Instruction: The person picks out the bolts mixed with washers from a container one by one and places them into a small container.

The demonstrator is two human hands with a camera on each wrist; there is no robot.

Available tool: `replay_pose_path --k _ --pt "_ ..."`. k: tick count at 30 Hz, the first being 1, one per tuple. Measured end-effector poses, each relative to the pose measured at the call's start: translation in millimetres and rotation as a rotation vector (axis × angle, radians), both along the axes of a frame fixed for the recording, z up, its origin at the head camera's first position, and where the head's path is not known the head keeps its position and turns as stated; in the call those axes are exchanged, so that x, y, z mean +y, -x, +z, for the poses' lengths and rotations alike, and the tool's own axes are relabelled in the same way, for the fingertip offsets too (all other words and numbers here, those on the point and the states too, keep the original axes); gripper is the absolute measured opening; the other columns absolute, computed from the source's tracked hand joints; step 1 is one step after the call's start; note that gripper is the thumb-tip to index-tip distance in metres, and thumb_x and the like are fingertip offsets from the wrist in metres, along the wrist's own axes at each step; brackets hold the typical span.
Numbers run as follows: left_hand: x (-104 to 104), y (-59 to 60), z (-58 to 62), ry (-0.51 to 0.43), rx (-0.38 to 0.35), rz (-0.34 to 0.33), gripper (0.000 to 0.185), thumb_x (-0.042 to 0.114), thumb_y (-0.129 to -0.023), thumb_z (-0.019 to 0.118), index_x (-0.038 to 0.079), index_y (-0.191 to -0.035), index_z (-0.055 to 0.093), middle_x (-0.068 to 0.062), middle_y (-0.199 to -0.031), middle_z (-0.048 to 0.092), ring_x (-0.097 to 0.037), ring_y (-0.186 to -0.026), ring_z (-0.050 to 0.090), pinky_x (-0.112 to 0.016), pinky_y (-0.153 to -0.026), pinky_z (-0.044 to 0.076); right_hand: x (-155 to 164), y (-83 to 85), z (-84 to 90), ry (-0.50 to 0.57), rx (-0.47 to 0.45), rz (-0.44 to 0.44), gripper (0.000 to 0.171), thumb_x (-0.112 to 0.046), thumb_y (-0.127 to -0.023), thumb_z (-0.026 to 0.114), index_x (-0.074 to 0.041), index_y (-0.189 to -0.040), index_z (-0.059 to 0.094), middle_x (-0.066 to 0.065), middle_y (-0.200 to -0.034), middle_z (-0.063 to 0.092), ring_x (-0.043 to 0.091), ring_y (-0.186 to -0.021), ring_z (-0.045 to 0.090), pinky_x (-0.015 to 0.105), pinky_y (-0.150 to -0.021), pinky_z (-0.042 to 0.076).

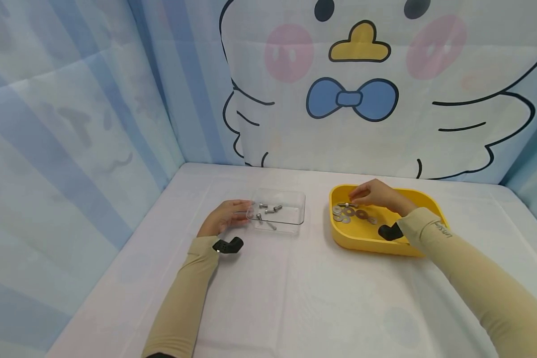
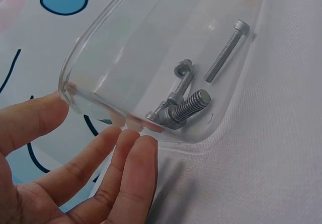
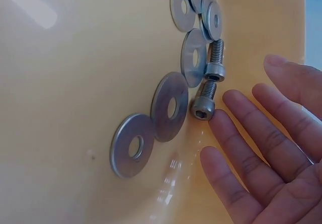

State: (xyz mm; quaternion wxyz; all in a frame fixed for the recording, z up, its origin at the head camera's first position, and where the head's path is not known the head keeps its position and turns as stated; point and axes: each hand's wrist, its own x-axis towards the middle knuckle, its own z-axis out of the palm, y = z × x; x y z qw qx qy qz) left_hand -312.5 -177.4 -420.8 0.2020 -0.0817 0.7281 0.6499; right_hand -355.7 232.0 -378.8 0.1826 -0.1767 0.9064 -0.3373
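Observation:
My left hand touches the left end of a clear plastic box, its thumb by the rim and its fairly straight fingertips against the end wall. Inside lie several socket head bolts, one long and thin, another short and thick. My right hand reaches into a yellow tray. Its loosely spread fingers hold nothing, with a fingertip right at the head of a socket head bolt. A second bolt lies end to end with it. Beside them are several flat metal washers.
A white cloth covers the table, and the box and the tray stand apart on it. Behind rises a curtain with a cartoon print; another curtain side hangs at the left. A black wrist mount overlaps the tray.

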Motion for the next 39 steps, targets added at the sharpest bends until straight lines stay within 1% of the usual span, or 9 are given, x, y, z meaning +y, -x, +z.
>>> replay_pose_path --k 1,4,7,8,12,15,20,31,39 --pt "0 0.2 0.0 0.0 -0.001 0.001 0.047 0.016 -0.096 0.055 0.002 -0.139 0.043 -0.013 -0.13 0.049 -0.008 -0.083 0.056 -0.018 -0.073 0.053 2 0.9 -1.2 0.016 0.005 0.015 0.041 -0.026 -0.088 0.066 0.004 -0.116 0.063 0.018 -0.112 0.067 0.027 -0.103 0.063 0.045 -0.098 0.048" --pt "0 0.5 0.2 -0.003 -0.004 0.005 0.047 0.016 -0.095 0.055 0.002 -0.139 0.044 -0.012 -0.128 0.05 -0.009 -0.085 0.055 -0.017 -0.072 0.053 5 1.0 -2.8 0.008 0.021 0.038 0.042 -0.031 -0.086 0.068 0.002 -0.113 0.066 0.015 -0.108 0.069 0.024 -0.098 0.062 0.044 -0.095 0.049" --pt "0 -0.1 0.6 -0.006 -0.005 0.005 0.047 0.016 -0.096 0.055 0.002 -0.139 0.043 -0.012 -0.128 0.049 -0.01 -0.087 0.055 -0.018 -0.073 0.053 4 -0.7 -3.4 -0.033 0.028 0.031 0.038 -0.026 -0.088 0.066 0.003 -0.113 0.065 0.017 -0.108 0.068 0.026 -0.099 0.061 0.043 -0.095 0.05" --pt "0 -0.2 0.6 -0.006 -0.005 0.004 0.048 0.016 -0.096 0.055 0.002 -0.139 0.043 -0.011 -0.128 0.049 -0.01 -0.088 0.054 -0.018 -0.074 0.053 2 -2.0 -3.1 -0.057 0.025 0.017 0.037 -0.022 -0.089 0.065 0.005 -0.114 0.064 0.02 -0.111 0.067 0.028 -0.102 0.06 0.047 -0.097 0.047" --pt "1 -0.7 0.5 0.01 -0.004 0.006 0.048 0.016 -0.095 0.055 0.002 -0.14 0.042 -0.011 -0.129 0.048 -0.011 -0.091 0.054 -0.02 -0.079 0.054 0 -2.0 -4.3 -0.113 0.042 -0.006 0.03 -0.013 -0.09 0.063 0.006 -0.113 0.064 0.023 -0.113 0.065 0.03 -0.102 0.058 0.048 -0.098 0.046" --pt "1 -1.8 0.6 0.014 0.001 0.0 0.048 0.015 -0.096 0.054 0.002 -0.14 0.043 -0.012 -0.13 0.048 -0.011 -0.091 0.055 -0.022 -0.081 0.054 0 -0.5 -5.7 -0.126 0.052 -0.012 0.028 -0.013 -0.088 0.065 0.006 -0.11 0.066 0.023 -0.111 0.066 0.029 -0.099 0.058 0.049 -0.097 0.046" --pt "0 -2.5 -0.3 0.002 -0.003 -0.005 0.045 0.016 -0.097 0.052 0.002 -0.139 0.044 -0.012 -0.131 0.049 -0.009 -0.086 0.056 -0.02 -0.076 0.054 -1 0.3 -8.9 -0.131 0.048 -0.019 0.026 -0.01 -0.085 0.067 0.005 -0.107 0.068 0.021 -0.106 0.068 0.025 -0.094 0.062 0.047 -0.096 0.048" --pt "0 -2.9 -0.7 0.005 -0.004 0.004 0.043 0.015 -0.097 0.052 0.003 -0.138 0.046 -0.012 -0.131 0.049 -0.007 -0.079 0.058 -0.019 -0.072 0.054 -4 0.1 -13.9 -0.149 0.113 -0.007 0.019 -0.009 -0.081 0.072 0.004 -0.096 0.071 0.017 -0.095 0.071 0.014 -0.077 0.062 0.037 -0.083 0.055" --pt "1 -2.4 0.6 0.009 -0.019 0.021 0.044 0.017 -0.097 0.053 0.004 -0.138 0.046 -0.014 -0.133 0.05 -0.007 -0.08 0.058 -0.019 -0.071 0.054 -9 -0.5 -14.4 -0.14 0.08 0.005 0.018 0.0 -0.078 0.071 0.005 -0.095 0.071 0.015 -0.089 0.07 0.014 -0.074 0.058 0.026 -0.072 0.054"
